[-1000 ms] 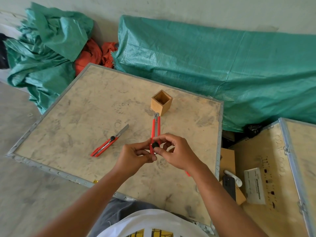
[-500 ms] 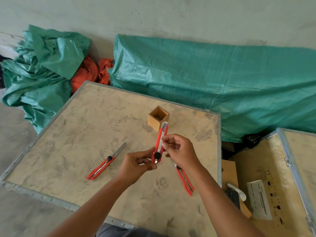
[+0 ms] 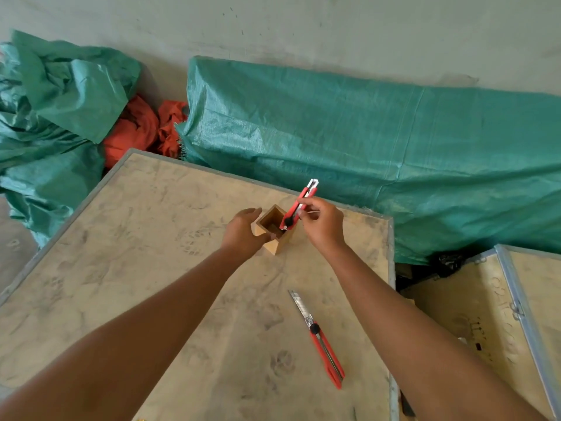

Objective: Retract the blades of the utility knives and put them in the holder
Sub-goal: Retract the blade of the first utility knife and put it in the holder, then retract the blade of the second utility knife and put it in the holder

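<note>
A small square wooden holder [image 3: 280,243] stands on the plywood crate top [image 3: 151,284]. My left hand [image 3: 244,232] grips the holder's near left side. My right hand [image 3: 321,226] holds a red utility knife [image 3: 299,205] tilted, its lower end inside the holder's opening, its blade end up and retracted. A second red utility knife [image 3: 323,338] lies flat on the crate top to the near right, its blade extended and pointing away from me. My left forearm hides part of the crate top.
Green tarps [image 3: 394,165] are piled behind the crate top, with orange fabric [image 3: 142,129] between them. Another plywood crate [image 3: 491,314] with metal edging sits to the right, across a dark gap.
My right hand carried the knife forward and lowered its end into the holder. My left hand let go of the knife and took hold of the holder. The view shifted forward.
</note>
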{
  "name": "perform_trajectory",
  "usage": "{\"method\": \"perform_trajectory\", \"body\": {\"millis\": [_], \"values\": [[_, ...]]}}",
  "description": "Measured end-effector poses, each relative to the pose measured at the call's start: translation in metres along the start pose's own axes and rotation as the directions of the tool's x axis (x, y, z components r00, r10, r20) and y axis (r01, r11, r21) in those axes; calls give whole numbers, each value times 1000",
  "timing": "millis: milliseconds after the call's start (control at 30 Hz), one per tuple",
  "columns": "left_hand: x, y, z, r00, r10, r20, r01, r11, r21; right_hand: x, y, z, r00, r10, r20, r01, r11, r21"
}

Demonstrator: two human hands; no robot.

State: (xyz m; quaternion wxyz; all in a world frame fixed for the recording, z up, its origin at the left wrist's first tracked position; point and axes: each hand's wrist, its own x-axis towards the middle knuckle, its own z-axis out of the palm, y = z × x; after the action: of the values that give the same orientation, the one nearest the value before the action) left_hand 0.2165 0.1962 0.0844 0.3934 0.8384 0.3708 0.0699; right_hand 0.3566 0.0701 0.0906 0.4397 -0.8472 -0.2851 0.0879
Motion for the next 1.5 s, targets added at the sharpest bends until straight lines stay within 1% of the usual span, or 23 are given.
{"method": "perform_trajectory", "body": {"millis": [67,167,333,533,633,700,800,867,933,1067,1167,1233,1300,1367,1433,1500], "values": [[14,-2,7,997,-53,54,49,996,77,7,8,10,1000,-16,1,16,999,-43],[26,-4,15,991,-62,122,50,994,101,14,18,24,1000,-22,11,23,995,-99],[30,-11,23,994,-37,107,27,995,98,11,30,39,995,-47,92,66,974,-217],[27,-13,24,994,-39,103,33,998,58,0,31,39,994,-49,101,69,976,-207],[15,-16,19,997,-32,64,31,999,17,-16,30,36,994,-77,78,90,980,-175],[2,-24,13,999,-40,37,40,999,-12,-32,28,36,995,-61,73,73,983,-170],[-26,-44,-1,998,-55,27,55,998,-25,-58,22,43,994,-30,101,44,989,-141],[-48,-63,-13,993,-114,22,115,993,-37,-75,13,51,987,8,162,9,994,-105],[-71,-83,-28,983,-183,8,183,981,-57,-91,1,64,966,50,254,-34,997,-66],[-115,-129,-57,946,-321,-54,315,944,-95,-122,-23,104,909,69,411,-71,997,-10],[-143,-165,-70,919,-378,-112,375,926,-42,-145,-37,138,851,106,514,-103,994,-34],[-160,-183,-75,898,-422,-121,424,906,-9,-161,-46,160,806,127,578,-121,991,-49],[-172,-198,-74,884,-457,-97,461,887,18,-173,-51,180,768,142,624,-122,990,-75],[-182,-210,-69,883,-465,-63,468,880,74,-183,-55,196,738,171,653,-130,985,-111],[-188,-220,-63,886,-462,-50,464,878,115,-189,-57,210,731,194,654,-134,981,-142],[-191,-228,-58,901,-432,-38,433,891,134,-192,-58,218,745,221,630,-148,975,-167]]}}
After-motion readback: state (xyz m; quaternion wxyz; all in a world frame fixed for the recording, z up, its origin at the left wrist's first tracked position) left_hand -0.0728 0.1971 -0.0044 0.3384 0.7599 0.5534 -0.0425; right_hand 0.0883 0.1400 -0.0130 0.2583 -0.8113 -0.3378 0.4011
